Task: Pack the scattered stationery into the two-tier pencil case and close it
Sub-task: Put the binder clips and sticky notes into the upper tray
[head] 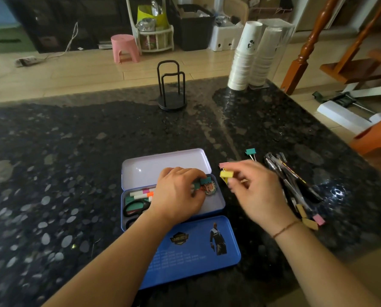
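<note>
Two hands mid-packing: left hand pinches a teal clip inside the open case, right hand pinches a yellow clip just right of it; next, drop both in, then fetch pens lying far right on the surface.

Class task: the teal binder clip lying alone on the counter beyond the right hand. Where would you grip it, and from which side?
Pinch the teal clip by its folded teal body, coming from above. The body is the widest solid part, lying clear on the counter; its thin wire handles point toward the pens and would probably slip.
</note>
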`<action>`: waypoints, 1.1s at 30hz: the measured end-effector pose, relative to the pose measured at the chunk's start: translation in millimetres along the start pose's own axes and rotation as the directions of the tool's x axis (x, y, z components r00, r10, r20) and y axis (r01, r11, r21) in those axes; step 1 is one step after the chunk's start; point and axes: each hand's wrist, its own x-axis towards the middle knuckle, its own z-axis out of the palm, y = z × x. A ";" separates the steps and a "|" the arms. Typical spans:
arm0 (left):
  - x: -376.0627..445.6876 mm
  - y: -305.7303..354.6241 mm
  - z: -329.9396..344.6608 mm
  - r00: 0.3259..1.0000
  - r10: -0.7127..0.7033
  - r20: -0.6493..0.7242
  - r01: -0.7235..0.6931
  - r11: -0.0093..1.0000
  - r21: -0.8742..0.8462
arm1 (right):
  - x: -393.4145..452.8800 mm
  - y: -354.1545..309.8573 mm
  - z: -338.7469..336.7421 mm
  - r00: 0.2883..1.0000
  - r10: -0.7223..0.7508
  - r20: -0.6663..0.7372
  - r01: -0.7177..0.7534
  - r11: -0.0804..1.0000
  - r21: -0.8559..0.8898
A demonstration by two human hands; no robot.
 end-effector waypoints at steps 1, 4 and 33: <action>0.3 -0.6 0.6 1.000 0.000 0.004 0.000 1.000 0.006 | -4.2 1.2 5.2 0.997 -0.053 0.051 0.053 0.999 -0.006; 1.4 -1.7 1.8 1.000 0.014 0.015 -0.015 1.000 0.012 | -8.9 6.5 7.7 0.978 -0.119 0.169 0.114 0.993 0.039; 1.4 -4.5 5.3 0.999 0.043 0.016 -0.044 0.997 0.057 | -7.9 0.8 23.0 0.962 -0.028 0.270 0.130 0.921 -0.366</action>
